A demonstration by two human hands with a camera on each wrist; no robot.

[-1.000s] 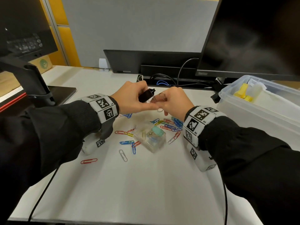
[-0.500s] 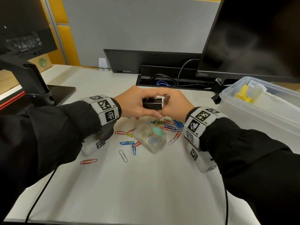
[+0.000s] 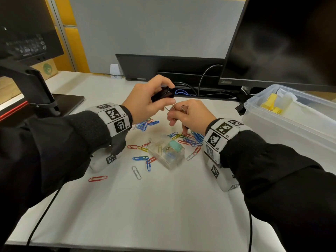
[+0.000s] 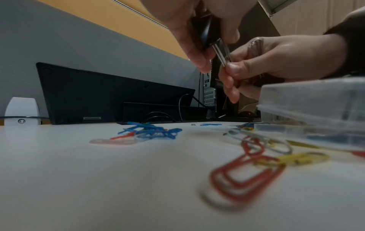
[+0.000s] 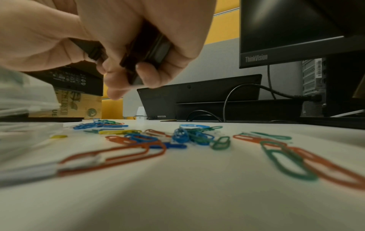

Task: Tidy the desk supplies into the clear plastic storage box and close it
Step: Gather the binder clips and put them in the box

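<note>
Clear plastic storage box (image 3: pixel 291 124) sits at the right edge of the bench (image 3: pixel 145 206), lid off, yellow items inside, well apart from our hands. Small clear case (image 3: pixel 167 153) lies mid-bench, below and between the wrists, with something teal inside.

Left hand (image 3: pixel 145 102) is up off the bench, fingers and thumb curled round the black body of a binder clip (image 3: pixel 162 95). In the left wrist view the clip's silver wire handle (image 4: pixel 222 53) runs down from the black body to the right hand. Right hand (image 3: pixel 189 115) pinches that handle at thumb and forefinger; other fingers are curled loosely, tips near the bench. A second wire loop (image 3: pixel 184 108) shows on top of the right hand. We can't tell if it's attached to the clip.

Coloured paper clips (image 3: pixel 190 140) are scattered loose on the bench: a blue-heavy cluster under the right hand, another bunch (image 3: pixel 145 124) under the left hand, several around the small case, one red clip (image 3: pixel 98 178) off alone near the left sleeve, one white clip (image 3: pixel 136 172) just in front of the case.

Dark monitor (image 3: pixel 281 39) stands behind the storage box.
</note>
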